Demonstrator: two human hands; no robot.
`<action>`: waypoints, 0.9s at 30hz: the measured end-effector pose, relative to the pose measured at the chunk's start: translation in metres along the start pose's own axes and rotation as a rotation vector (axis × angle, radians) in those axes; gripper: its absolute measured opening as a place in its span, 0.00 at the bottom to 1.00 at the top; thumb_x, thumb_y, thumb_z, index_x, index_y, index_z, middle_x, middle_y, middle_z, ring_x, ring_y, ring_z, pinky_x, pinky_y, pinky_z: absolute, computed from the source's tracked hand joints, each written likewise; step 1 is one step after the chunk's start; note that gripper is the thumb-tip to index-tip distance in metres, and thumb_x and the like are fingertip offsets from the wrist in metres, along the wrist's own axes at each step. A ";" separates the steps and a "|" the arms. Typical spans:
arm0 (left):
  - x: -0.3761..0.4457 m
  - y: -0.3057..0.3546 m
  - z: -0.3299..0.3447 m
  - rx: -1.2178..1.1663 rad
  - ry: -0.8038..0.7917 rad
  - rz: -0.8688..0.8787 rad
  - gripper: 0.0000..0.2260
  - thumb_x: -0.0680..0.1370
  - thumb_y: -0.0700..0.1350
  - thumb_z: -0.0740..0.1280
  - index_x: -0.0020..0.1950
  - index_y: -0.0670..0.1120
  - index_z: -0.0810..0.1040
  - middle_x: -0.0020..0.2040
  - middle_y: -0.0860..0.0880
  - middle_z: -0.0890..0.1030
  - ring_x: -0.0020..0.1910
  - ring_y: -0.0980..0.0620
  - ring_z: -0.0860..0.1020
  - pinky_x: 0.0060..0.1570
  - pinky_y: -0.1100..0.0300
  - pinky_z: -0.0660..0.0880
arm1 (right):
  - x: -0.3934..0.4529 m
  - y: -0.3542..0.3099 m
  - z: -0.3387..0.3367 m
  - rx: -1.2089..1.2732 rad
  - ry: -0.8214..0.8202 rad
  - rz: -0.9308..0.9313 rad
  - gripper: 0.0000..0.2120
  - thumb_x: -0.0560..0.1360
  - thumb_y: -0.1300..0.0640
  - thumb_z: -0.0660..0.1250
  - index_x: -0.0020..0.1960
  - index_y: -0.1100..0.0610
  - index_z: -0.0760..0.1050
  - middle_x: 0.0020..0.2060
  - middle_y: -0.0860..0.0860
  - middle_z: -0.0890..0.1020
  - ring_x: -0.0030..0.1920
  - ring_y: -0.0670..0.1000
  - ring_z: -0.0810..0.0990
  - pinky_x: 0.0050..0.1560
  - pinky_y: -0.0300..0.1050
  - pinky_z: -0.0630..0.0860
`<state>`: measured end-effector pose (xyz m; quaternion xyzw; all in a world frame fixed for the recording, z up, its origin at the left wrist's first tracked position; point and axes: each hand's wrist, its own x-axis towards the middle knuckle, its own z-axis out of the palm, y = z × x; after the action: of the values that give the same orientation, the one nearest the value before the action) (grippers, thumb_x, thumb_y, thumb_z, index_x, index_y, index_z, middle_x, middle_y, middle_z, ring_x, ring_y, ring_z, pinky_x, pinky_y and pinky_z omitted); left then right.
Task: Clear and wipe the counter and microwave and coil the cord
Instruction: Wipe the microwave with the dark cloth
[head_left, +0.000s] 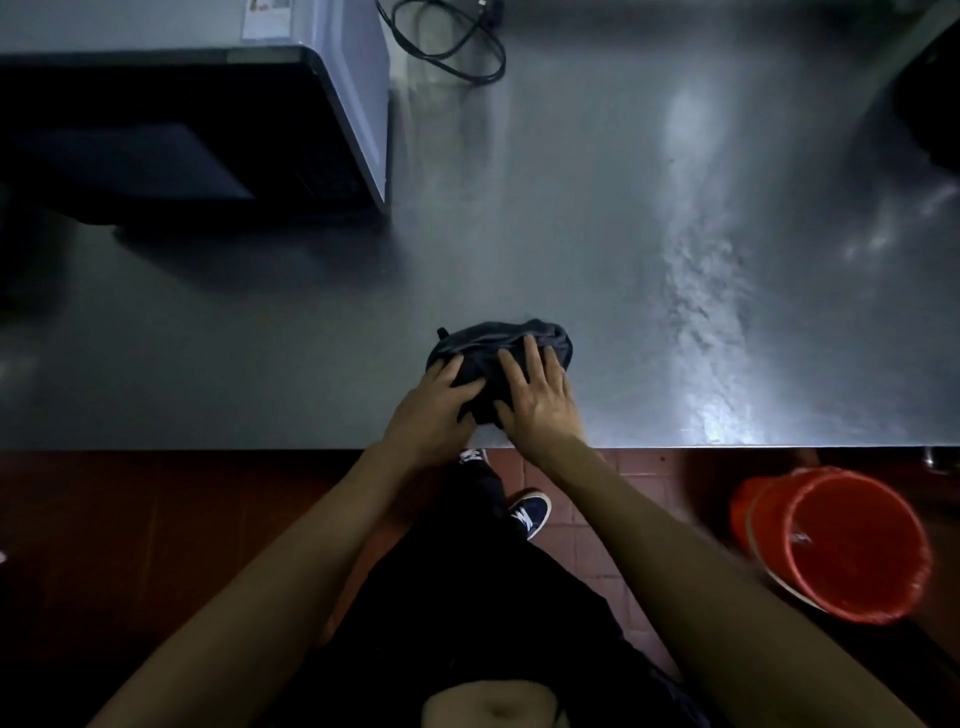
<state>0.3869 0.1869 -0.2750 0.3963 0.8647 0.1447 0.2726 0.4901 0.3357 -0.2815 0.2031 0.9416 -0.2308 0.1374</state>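
A dark bunched cloth (493, 340) lies on the steel counter (597, 234) close to its front edge. Both of my hands rest on top of it. My left hand (434, 410) lies on the cloth's left part with fingers slightly bent over the fabric. My right hand (540, 400) presses flat on the right part with fingers spread. A microwave (332, 104) with a dark door stands at the back left. Its black cord (457, 47) lies in loose loops on the counter just right of it.
Wet streaks shine on the counter's right half (701, 291). A red bucket (852, 545) stands on the tiled floor at the lower right. A dark object (935, 104) sits at the right edge of the counter. My legs and shoes are below the counter edge.
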 end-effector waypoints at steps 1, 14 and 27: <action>0.001 -0.001 -0.003 -0.072 0.053 -0.036 0.22 0.73 0.46 0.60 0.68 0.53 0.75 0.75 0.46 0.68 0.71 0.44 0.66 0.64 0.47 0.72 | 0.002 -0.004 0.001 -0.013 0.001 0.007 0.35 0.81 0.45 0.60 0.81 0.48 0.45 0.80 0.56 0.44 0.79 0.65 0.43 0.78 0.63 0.50; 0.017 -0.017 0.000 0.176 0.109 0.030 0.35 0.68 0.56 0.73 0.72 0.46 0.69 0.71 0.43 0.70 0.68 0.42 0.69 0.58 0.45 0.73 | 0.032 0.000 -0.020 -0.138 -0.011 -0.069 0.38 0.72 0.39 0.70 0.78 0.46 0.60 0.79 0.57 0.55 0.77 0.66 0.53 0.73 0.65 0.57; 0.056 0.014 -0.004 0.182 0.151 0.204 0.23 0.67 0.44 0.72 0.62 0.45 0.76 0.57 0.45 0.79 0.53 0.41 0.77 0.47 0.48 0.77 | 0.025 0.036 -0.031 -0.150 -0.039 -0.097 0.39 0.63 0.50 0.81 0.71 0.53 0.72 0.70 0.58 0.72 0.66 0.67 0.70 0.61 0.64 0.74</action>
<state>0.3628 0.2384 -0.2849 0.4932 0.8475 0.1220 0.1538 0.4788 0.3875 -0.2776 0.1419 0.9621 -0.1701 0.1591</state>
